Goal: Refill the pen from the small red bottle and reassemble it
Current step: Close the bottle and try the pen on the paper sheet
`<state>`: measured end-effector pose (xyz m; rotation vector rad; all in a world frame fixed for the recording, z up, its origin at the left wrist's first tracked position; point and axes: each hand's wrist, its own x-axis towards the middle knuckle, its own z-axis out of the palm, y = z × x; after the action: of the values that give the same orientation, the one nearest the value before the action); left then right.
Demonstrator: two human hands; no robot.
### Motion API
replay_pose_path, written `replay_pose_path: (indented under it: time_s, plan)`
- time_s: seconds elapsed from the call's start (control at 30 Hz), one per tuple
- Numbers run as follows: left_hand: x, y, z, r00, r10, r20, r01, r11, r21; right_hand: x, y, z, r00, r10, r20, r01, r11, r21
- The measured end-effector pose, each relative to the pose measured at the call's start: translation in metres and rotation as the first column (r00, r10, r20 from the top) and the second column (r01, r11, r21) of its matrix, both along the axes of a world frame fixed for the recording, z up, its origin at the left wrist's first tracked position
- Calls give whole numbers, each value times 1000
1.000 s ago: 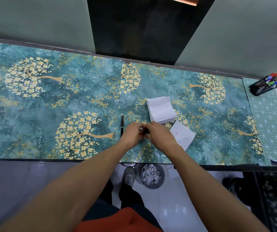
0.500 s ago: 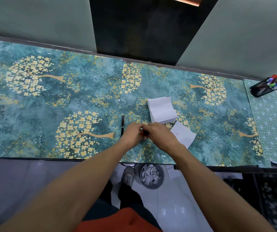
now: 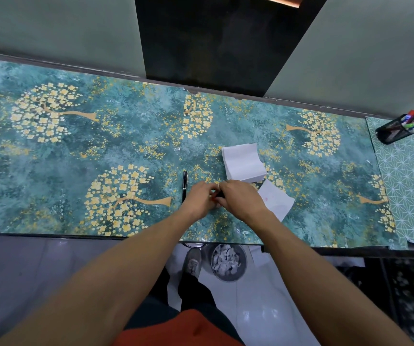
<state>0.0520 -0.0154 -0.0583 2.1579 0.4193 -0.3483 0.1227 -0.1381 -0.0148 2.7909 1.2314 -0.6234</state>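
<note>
My left hand (image 3: 199,199) and my right hand (image 3: 242,198) meet fingertip to fingertip low over the patterned table (image 3: 76,171), near its front edge. Between the fingers shows a sliver of the small red bottle (image 3: 212,200), held on the left-hand side. Right next to it is a small black part (image 3: 221,194) pinched by my right fingers; most of both is hidden by the hands. A black pen piece (image 3: 185,184) lies on the table just left of my left hand, pointing away from me and untouched.
A stack of white tissues (image 3: 244,162) sits just behind my right hand, and a single tissue (image 3: 277,203) with a faint pink stain lies to its right. A black mesh pen holder (image 3: 398,131) stands far right. A bin of paper scraps (image 3: 228,262) is below the table edge.
Both hands stay pressed together at the same spot; only small finger movements around the bottle show. The pen piece and tissues have not moved.
</note>
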Motion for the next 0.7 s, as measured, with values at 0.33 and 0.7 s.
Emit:
replay_pose_path:
  time_s: [0.33, 0.7]
  plan:
    - [1, 1, 0, 1000, -10, 3, 10, 1000, -4, -5, -9, 4, 999, -31, -20, 31, 999, 31]
    - [0, 1, -1, 1000, 14, -4, -14, 1000, -25, -4, -11, 1, 995, -99, 23, 99, 995, 12]
